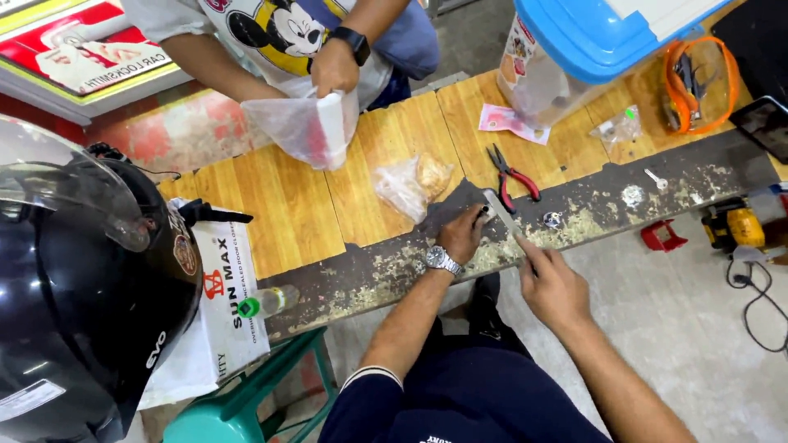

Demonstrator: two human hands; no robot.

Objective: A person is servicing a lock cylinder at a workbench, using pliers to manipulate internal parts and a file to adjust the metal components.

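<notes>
Metal file (502,215), flat and narrow, is held across the worn dark edge of the wooden counter (287,205). Its near end is pinched by the right hand (552,283), fingers closed on it; its far end is pressed down by the left hand (462,234), fingers curled over the tip and over a small part beneath that cannot be made out. A steel wristwatch (442,261) is worn on the left wrist. The file is judged stiff, fairly light, rough on its faces; it is best gripped at both ends, as here. Red-handled pliers (513,176) lie just beyond the file, a small round metal piece (552,220) near its right side. A crumpled clear bag (410,184) lies close by. Further back, a plastic bag (300,127) is held by another person's hand (334,67). A black helmet (78,279) sits at left, a blue-lidded container (574,49) at the back right.
</notes>
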